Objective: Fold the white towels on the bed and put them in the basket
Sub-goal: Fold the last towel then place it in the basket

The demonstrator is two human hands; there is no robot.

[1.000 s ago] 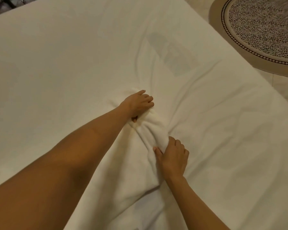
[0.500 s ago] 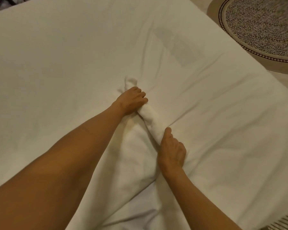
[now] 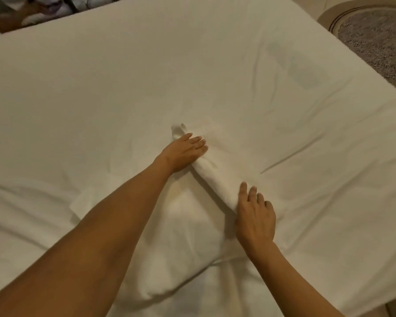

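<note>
Head view looks down on a bed [image 3: 101,88] covered in white. A white towel [image 3: 215,177], rolled into a narrow ridge, lies diagonally near the middle. The left hand [image 3: 183,152] presses flat on its far end, fingers [image 3: 198,143] spread and gripping nothing. The right hand [image 3: 255,216] lies flat on the near end, fingers extended. A patterned rug [image 3: 380,40] shows at top right.

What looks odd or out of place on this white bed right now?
The white terry towel under the left hand and right hand is a tight roll, not a flat fold. A faint greyish patch marks the white bedsheet toward the far right.
</note>
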